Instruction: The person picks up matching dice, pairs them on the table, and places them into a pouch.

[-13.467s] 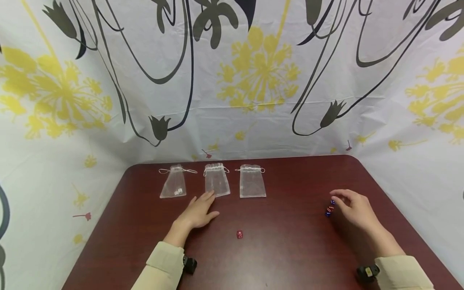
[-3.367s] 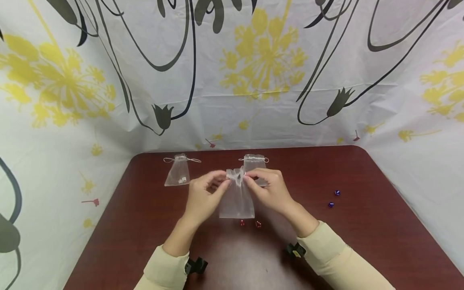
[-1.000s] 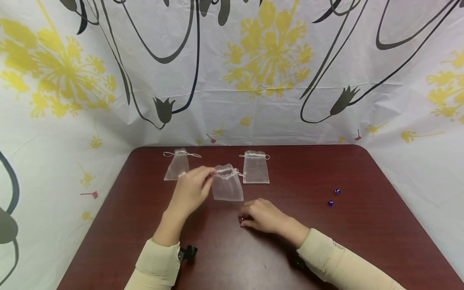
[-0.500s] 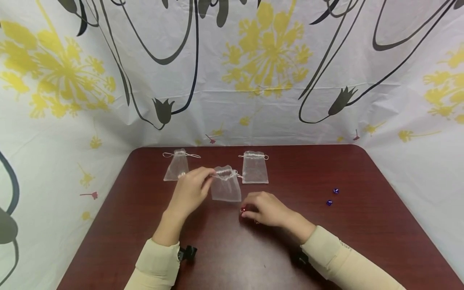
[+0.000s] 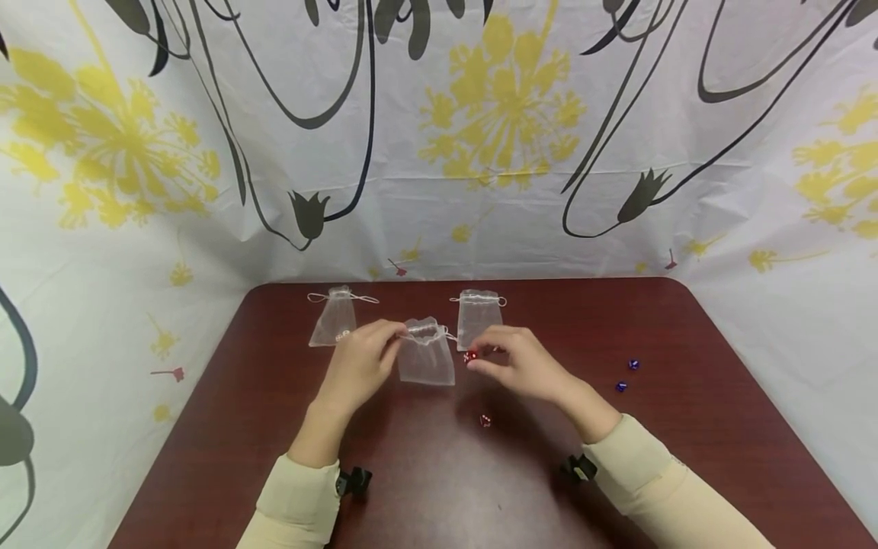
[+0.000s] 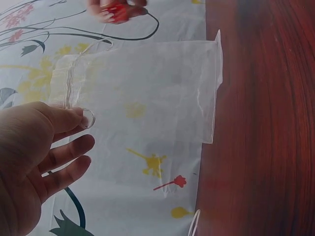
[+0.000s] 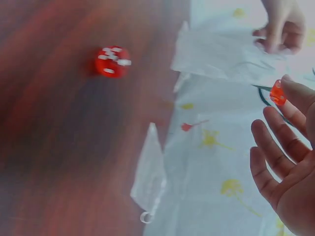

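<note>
My left hand [image 5: 359,364] pinches the top edge of a sheer white drawstring pouch [image 5: 427,362], whose mouth gapes a little at the top. In the left wrist view the pouch [image 6: 147,88] looks see-through, its cord loop by my thumb. Between thumb and fingertips of my right hand [image 5: 524,364] is a red die [image 5: 469,357], raised to the right of the pouch's mouth. The same die [image 7: 278,92] shows white pips in the right wrist view. A second red die [image 5: 485,420] lies on the table below my right hand.
Two more sheer pouches lie at the back: the left pouch [image 5: 334,319] with white dice [image 5: 342,335] inside, and the right pouch [image 5: 476,314], partly behind my right hand. Two blue dice [image 5: 634,364] sit on the right of the dark red table [image 5: 686,473]. A patterned cloth [image 5: 384,229] hangs behind.
My right hand has picked up one red die and lifted it up toward the pouch, uncovering the other on the table. My left hand keeps holding the pouch in nearly the same place.
</note>
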Demonstrator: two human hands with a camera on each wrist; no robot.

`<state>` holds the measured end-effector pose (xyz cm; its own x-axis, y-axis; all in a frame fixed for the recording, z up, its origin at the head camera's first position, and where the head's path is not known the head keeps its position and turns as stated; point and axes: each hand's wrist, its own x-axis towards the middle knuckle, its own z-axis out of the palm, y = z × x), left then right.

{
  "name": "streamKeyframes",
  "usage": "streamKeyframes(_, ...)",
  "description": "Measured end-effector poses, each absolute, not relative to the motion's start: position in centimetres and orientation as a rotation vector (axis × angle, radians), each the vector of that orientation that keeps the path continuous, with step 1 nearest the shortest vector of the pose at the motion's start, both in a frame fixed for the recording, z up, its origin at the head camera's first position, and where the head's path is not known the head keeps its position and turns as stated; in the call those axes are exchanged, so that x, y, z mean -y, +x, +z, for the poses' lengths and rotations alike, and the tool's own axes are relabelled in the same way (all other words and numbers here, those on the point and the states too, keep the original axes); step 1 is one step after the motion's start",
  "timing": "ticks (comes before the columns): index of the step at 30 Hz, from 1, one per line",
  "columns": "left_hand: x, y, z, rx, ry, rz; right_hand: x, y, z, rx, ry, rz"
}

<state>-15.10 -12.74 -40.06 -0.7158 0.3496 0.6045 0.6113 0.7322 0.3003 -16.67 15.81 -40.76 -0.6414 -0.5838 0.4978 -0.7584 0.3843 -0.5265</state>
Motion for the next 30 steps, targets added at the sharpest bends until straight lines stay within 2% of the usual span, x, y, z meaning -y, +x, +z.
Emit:
streamKeyframes(13,12.2,-14.9,-39.9,2.395,-0.779,-0.645,-14.4,-17.5,-37.0,2.296,1.145,1.142)
streamKeyframes(23,10.7,-14.3,-39.2,2.374,-0.863,-0.622,-12.1,-17.8,-36.2,2.259,1.209,1.167)
streamKeyframes(30,10.8,-14.1,-39.5,2.349,-0.859,-0.652,-12.6,-17.6,-36.5,2.281,1.126,1.162)
